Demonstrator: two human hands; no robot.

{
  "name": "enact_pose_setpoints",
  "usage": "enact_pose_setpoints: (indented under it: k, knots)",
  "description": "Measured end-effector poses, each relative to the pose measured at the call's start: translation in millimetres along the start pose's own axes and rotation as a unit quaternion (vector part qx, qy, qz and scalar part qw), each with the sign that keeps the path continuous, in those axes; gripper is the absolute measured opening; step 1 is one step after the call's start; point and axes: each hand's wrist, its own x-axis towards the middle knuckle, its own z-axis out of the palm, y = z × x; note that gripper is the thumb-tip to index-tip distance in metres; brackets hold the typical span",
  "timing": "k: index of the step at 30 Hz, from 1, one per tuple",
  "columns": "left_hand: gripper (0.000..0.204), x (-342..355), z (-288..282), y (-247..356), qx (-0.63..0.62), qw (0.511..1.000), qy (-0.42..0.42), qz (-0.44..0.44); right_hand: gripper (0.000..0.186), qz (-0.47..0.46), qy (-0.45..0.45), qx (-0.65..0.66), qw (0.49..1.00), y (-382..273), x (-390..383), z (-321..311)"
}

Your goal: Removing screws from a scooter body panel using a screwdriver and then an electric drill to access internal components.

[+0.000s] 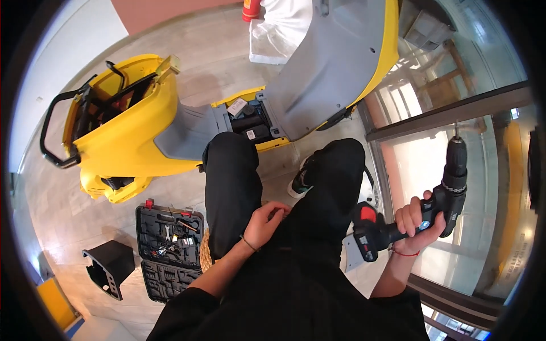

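My right hand [418, 224] grips a black cordless drill [438, 210] by its handle, with a red-trimmed battery [364, 233] at the bottom and a thin bit at the chuck, pointing away from me on the right. My left hand [266, 224] rests near my thigh with curled fingers; whether anything is in them I cannot make out. Beyond my knees stands a yellow and grey scooter [119, 142], its floorboard compartment [244, 122] uncovered with black parts and a pale label inside.
An open toolbox [168, 278] with assorted tools and a black plastic bin-shaped part [114, 256] lie on the floor at left. A red cylinder [250, 10] and white wrapped material [273, 34] stand behind the scooter. Framed glass panels [438, 111] run along the right.
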Motion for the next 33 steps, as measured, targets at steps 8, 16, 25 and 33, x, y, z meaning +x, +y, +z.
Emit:
enact_pose_setpoints:
  k: [8,16,25,33]
  knots:
    - [0.014,73.0,-3.0,58.1,0.045,0.996,-0.063,0.035,0.050,0.146,0.095,-0.089,0.981,31.7,8.9,2.9]
    - [0.016,78.4,2.4,41.6,0.200,0.963,-0.179,0.038,0.060,0.139,0.100,-0.011,0.985,58.2,-21.2,-6.9]
    - [0.017,-21.8,2.4,9.8,0.203,0.975,-0.087,-0.036,0.051,0.214,0.030,0.073,0.974,51.2,-47.3,-33.3]
    - [0.015,-62.0,27.7,17.2,0.163,0.985,-0.054,0.006,0.045,0.229,0.015,-0.005,0.973,21.3,-42.7,-15.5]
